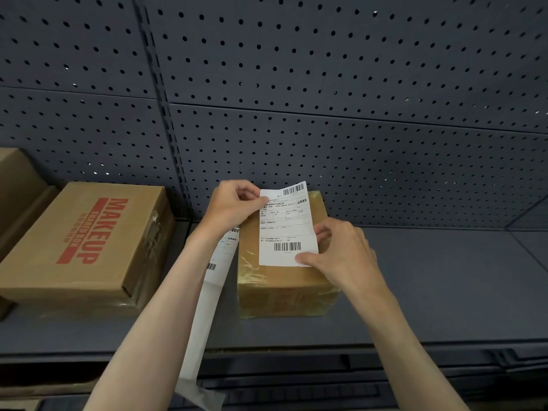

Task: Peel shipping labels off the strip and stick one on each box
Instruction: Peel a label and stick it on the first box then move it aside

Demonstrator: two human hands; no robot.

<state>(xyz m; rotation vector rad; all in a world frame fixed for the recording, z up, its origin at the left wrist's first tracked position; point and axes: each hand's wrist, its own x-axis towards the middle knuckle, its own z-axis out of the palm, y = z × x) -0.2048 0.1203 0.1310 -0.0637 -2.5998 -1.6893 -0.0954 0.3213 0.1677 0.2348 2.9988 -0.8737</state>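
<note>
Label: a white rectangular sheet printed with one barcode at its top edge, a second barcode near its lower edge, ruled fields and small black text too fine to read. It lies over the top of the small box, its lower part against the cardboard and its upper part lifted, the top edge rising past the box's far edge in front of the pegboard.

Left hand: fingers curled, pinching the label's upper left corner. Right hand: thumb on the label's lower right corner, fingers curled at its right edge, so this hand also holds the label.

Strip: a long white backing band running down from beneath the left wrist, between the left forearm and the small box, to the lower edge of the view; one more printed label with a barcode shows on its upper part.

Boxes: three brown cardboard boxes in view. The small box is wrapped in clear tape. A larger box, printed "MAKEUP" in red, stands to the left, well apart. A third box is cut off at the far left, just beside the larger one.

Surface: a dark grey metal shelf bears the boxes. Behind it stands the dark perforated pegboard, built of several panels.
</note>
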